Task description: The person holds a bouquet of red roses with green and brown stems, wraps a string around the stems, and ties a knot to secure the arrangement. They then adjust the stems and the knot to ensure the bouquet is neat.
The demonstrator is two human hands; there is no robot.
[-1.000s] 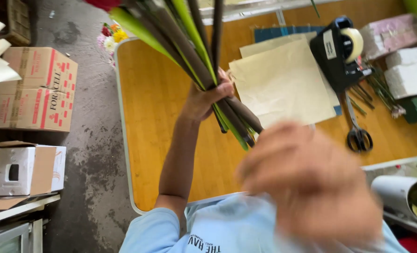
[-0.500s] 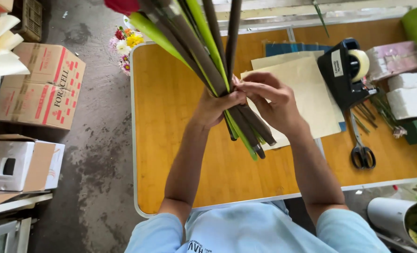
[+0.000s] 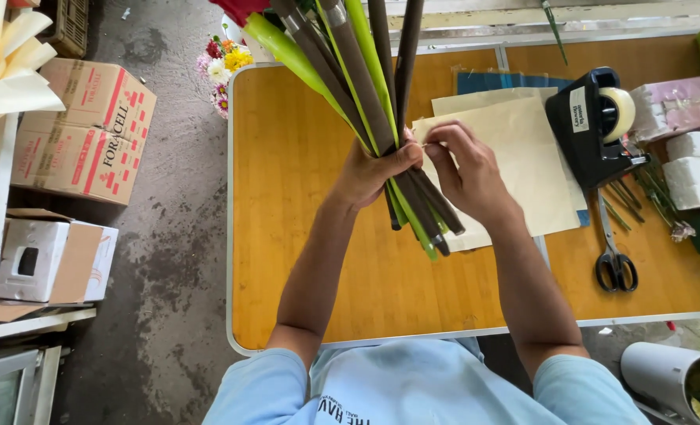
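Head view: left hand [image 3: 370, 173] clenched round bundle of green and dark brown flower stems [image 3: 366, 94], frame centre; right hand [image 3: 464, 169] pinching thin tie at stems. Binding step underway; next needs snug winding.

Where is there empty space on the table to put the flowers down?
The orange wooden table is bare along its left side, beside the cream paper sheets. The right end is crowded: black tape dispenser, black-handled scissors, white foam blocks.
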